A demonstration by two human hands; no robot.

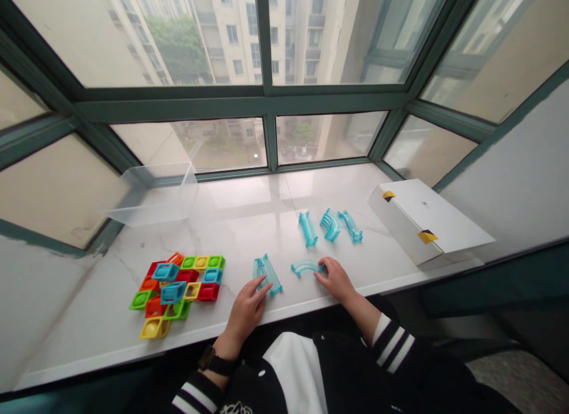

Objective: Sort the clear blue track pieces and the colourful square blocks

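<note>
My left hand (246, 311) rests on the white sill with its fingers stretched out, the tips touching a translucent blue track piece (267, 272). My right hand (336, 279) lies just right of a curved blue track piece (304, 266), fingers curled onto its right end. Three more blue track pieces (329, 225) lie farther back on the sill. A cluster of coloured square blocks (179, 283), red, green, yellow, orange and blue, sits to the left of my left hand.
A clear plastic bin (155, 194) stands at the back left by the window. A white cardboard box (427, 221) lies at the right end of the marble sill (240, 218). Window frames close off the back.
</note>
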